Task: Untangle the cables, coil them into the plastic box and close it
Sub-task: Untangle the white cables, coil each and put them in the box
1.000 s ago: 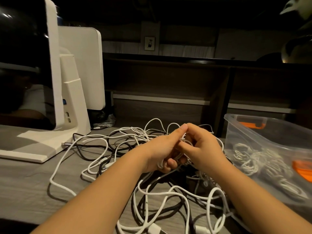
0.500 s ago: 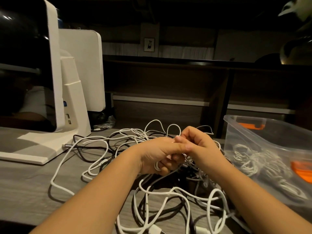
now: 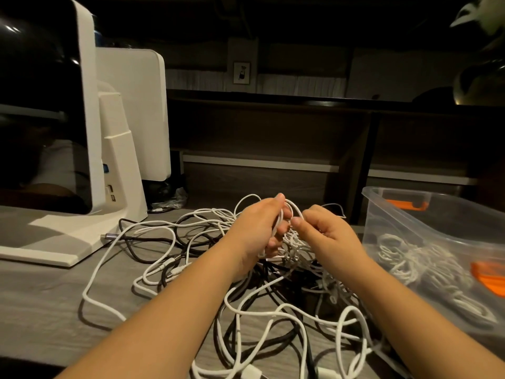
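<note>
A: Looking at the head view, the only 1 given: where are the hands?

B: Both sit at frame centre, over the cable pile [image 3: 262,291] that spreads across the table [image 3: 41,310] from centre to lower right. The left hand [image 3: 257,233] has its fingers curled around a small white coil [image 3: 287,214], thumb lying straight along the top of it.

A: And the right?

B: The right hand [image 3: 325,236] is curled too, thumb and forefinger pinching a white strand just beside the coil. The 2 hands nearly touch at the fingertips.

A: Where's the box?

B: The box [image 3: 437,222] stands open at the right edge of the frame, with white coils already lying inside and orange latches showing. No lid is clearly visible.

A: What does the next move turn on?

B: My guess is the loose strand. It runs from the right-hand pinch down into the knot just below both hands, so its long axis points toward the lower part of the frame. The right hand is nearer the box; the left one carries the coil. Feeding the strand leftward onto the coil looks like the step in hand, with much of the pile untouched.

A: Anything else?

B: A white monitor [image 3: 90,132] fills the upper left.
</note>
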Demonstrator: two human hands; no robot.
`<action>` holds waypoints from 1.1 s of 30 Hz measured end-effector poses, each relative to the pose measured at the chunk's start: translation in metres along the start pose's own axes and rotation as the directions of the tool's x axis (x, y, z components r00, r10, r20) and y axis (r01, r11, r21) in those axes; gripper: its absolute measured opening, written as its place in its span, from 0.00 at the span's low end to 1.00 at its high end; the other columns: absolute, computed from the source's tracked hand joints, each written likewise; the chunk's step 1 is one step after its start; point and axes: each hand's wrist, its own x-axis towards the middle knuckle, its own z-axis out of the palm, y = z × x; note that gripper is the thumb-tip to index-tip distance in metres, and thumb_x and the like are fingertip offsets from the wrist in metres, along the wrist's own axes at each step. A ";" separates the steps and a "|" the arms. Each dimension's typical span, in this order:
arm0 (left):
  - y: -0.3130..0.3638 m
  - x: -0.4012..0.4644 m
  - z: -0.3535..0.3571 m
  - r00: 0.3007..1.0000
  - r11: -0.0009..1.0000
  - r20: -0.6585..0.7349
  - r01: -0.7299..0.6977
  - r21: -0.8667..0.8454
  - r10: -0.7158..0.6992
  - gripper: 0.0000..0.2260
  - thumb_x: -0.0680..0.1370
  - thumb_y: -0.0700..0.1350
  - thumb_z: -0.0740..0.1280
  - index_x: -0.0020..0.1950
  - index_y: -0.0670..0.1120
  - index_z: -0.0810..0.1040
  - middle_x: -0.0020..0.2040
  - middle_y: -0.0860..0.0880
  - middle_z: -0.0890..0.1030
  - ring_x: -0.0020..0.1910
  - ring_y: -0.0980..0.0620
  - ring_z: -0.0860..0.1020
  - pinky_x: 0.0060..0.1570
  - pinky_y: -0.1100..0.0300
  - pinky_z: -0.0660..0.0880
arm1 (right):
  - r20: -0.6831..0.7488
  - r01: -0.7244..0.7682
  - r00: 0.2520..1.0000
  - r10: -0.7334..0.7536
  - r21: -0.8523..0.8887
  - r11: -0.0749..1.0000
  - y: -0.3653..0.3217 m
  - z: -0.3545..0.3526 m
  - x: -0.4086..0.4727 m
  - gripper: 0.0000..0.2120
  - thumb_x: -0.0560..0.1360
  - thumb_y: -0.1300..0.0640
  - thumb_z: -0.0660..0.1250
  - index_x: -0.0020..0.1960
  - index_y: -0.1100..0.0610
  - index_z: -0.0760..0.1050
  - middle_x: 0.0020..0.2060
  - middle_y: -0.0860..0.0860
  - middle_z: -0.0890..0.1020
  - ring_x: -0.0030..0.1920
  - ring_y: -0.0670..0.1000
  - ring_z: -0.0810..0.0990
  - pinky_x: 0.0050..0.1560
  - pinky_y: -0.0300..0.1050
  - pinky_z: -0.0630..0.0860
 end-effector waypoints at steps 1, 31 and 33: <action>0.000 0.000 0.001 0.998 0.999 -0.052 -0.039 0.007 0.039 0.16 0.85 0.55 0.55 0.47 0.47 0.76 0.31 0.52 0.74 0.24 0.56 0.67 0.25 0.64 0.64 | -0.034 -0.001 0.999 0.002 0.025 1.000 0.001 0.000 0.000 0.13 0.80 0.51 0.63 0.38 0.52 0.77 0.33 0.46 0.73 0.33 0.42 0.70 0.38 0.40 0.68; 0.016 0.005 -0.015 0.926 0.660 -0.378 -0.280 -0.697 -0.006 0.10 0.85 0.52 0.57 0.51 0.49 0.74 0.30 0.53 0.75 0.23 0.59 0.64 0.23 0.67 0.61 | -0.020 -0.119 0.991 0.129 0.256 0.959 -0.010 0.001 -0.003 0.07 0.79 0.56 0.67 0.43 0.56 0.80 0.27 0.48 0.79 0.34 0.59 0.78 0.42 0.55 0.77; 0.016 0.004 -0.017 0.922 0.661 -0.386 -0.285 -0.694 -0.009 0.10 0.85 0.52 0.57 0.51 0.49 0.74 0.30 0.53 0.75 0.23 0.59 0.64 0.22 0.67 0.60 | -0.040 -0.094 0.993 0.108 0.254 0.962 -0.010 0.002 -0.003 0.07 0.79 0.55 0.66 0.45 0.54 0.80 0.27 0.47 0.77 0.32 0.54 0.78 0.40 0.51 0.77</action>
